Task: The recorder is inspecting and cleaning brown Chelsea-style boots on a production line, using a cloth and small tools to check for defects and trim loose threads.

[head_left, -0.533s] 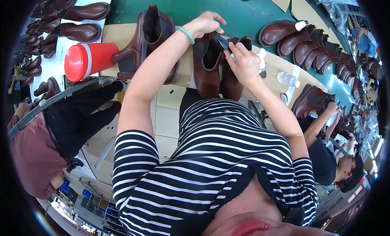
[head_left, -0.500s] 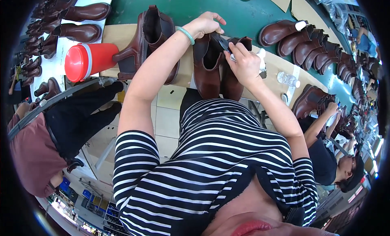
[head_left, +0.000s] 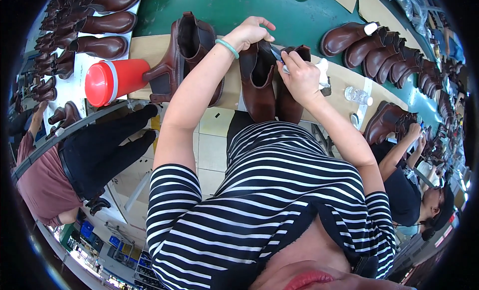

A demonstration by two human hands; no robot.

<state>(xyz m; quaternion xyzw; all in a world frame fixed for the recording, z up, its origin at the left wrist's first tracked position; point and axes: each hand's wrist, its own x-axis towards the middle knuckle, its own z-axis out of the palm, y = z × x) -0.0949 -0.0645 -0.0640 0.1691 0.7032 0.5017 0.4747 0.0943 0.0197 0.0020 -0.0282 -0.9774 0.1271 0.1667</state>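
A brown ankle boot (head_left: 259, 100) with a dark elastic side stands upright close to my body. My left hand (head_left: 252, 33) reaches over its far top edge, thumb and fingertips pinching the upper rim while another finger sticks out. From the right, my right hand (head_left: 302, 76) grips a small pointed knife (head_left: 276, 53); its blade is angled toward the boot's opening, though whether it touches the leather I cannot tell. A second brown boot (head_left: 290, 103) stands right beside the first, partly under my right hand. White cloth (head_left: 323, 73) bunches beside that hand.
Left of my arm stands another pair of boots (head_left: 172, 65), next to a red lidded jug (head_left: 115, 80). A plastic bottle (head_left: 358, 96) lies on the right. Rows of boots (head_left: 374, 53) line the green table (head_left: 164, 13). Co-workers are at both sides.
The whole view has shifted slightly, so things sit a little further right. Both hands keep nearly the same hold at the boot's top, and the blade stays near its opening.
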